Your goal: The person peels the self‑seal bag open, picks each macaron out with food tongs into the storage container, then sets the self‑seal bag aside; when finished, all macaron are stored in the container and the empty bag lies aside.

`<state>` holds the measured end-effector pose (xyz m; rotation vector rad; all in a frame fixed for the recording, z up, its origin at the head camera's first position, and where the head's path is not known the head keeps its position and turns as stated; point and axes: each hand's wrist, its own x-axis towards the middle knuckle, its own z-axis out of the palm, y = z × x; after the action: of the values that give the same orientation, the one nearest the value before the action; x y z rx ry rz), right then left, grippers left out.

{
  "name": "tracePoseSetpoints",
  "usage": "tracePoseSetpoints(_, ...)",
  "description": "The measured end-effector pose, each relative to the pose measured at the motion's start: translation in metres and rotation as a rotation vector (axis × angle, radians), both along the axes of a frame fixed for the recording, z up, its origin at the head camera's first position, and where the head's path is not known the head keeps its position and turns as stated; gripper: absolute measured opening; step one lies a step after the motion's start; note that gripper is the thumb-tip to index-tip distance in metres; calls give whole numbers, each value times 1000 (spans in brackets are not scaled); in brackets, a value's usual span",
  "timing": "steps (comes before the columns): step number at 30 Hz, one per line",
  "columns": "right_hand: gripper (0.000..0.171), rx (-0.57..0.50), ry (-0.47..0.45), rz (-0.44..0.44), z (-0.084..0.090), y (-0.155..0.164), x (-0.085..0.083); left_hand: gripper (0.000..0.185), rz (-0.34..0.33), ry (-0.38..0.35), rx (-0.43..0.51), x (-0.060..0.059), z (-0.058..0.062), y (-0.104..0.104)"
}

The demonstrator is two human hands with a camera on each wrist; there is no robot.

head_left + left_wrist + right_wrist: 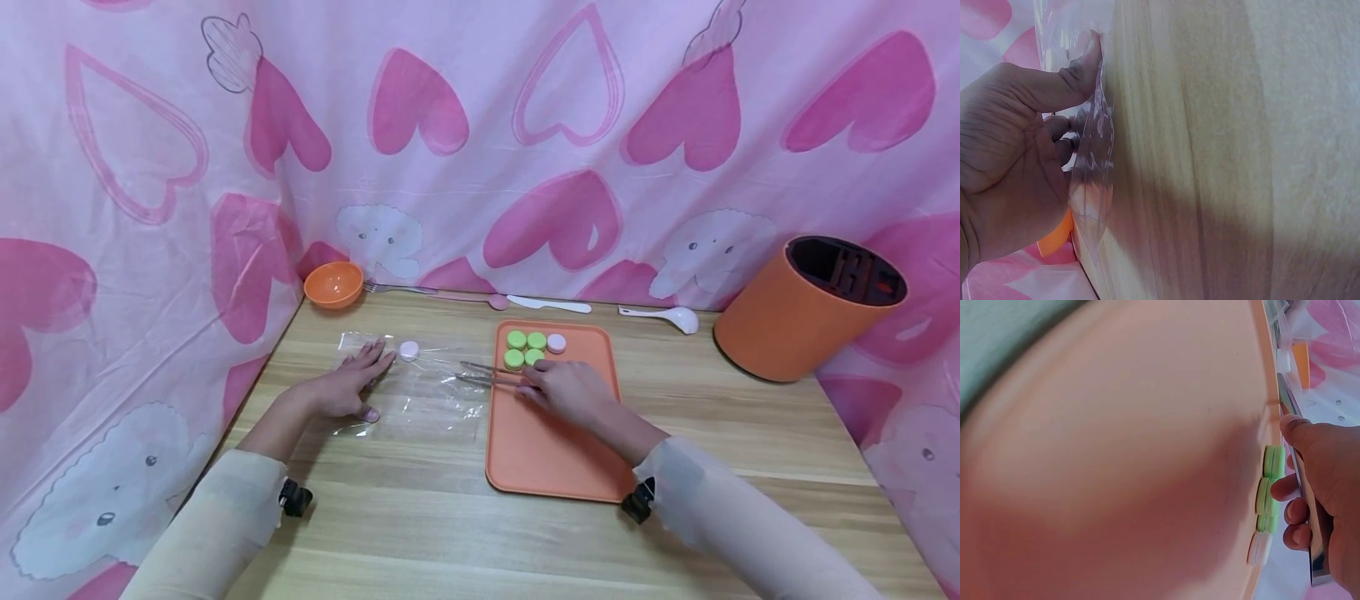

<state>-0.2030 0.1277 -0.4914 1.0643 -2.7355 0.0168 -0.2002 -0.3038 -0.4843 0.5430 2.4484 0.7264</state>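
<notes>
My left hand (345, 390) rests on a clear plastic bag (442, 400), its fingers spread over the left end; the thumb lies along the film in the left wrist view. Just beyond the fingertips, a pale pink macaron (408, 351) sits within the bag's outline. My right hand (567, 389) grips metal tongs (491, 379) over the orange tray (551, 467), with the tips pointing left over the bag's right end and no macaron between them. Several green macarons (516, 340) and one pale pink macaron (556, 343) sit at the tray's far end.
Along the back lie a fork (386, 288), a pink spoon (497, 301), a white knife (551, 305) and a white ladle (678, 318). An orange bowl (333, 286) stands back left, an orange knife block (795, 317) back right. A pink heart-patterned curtain (480, 167) borders the table.
</notes>
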Motion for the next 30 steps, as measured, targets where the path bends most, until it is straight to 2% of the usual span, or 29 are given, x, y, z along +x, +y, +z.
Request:
tracePoseSetpoints(7, 24, -5, -46, -17, 1, -10, -2, 113, 23, 7, -64, -1, -2, 2)
tracePoseSetpoints(13, 23, -27, -53, -24, 1, -10, -3, 112, 18, 8, -62, -1, -1, 3)
tracePoseSetpoints(23, 22, -52, 10, -28, 0, 7, -5, 113, 22, 6, -62, -1, 0, 4)
tracePoseSetpoints(30, 24, -15, 16, -12, 0, 2, -6, 111, 26, -2, -78, 0, 1, 5)
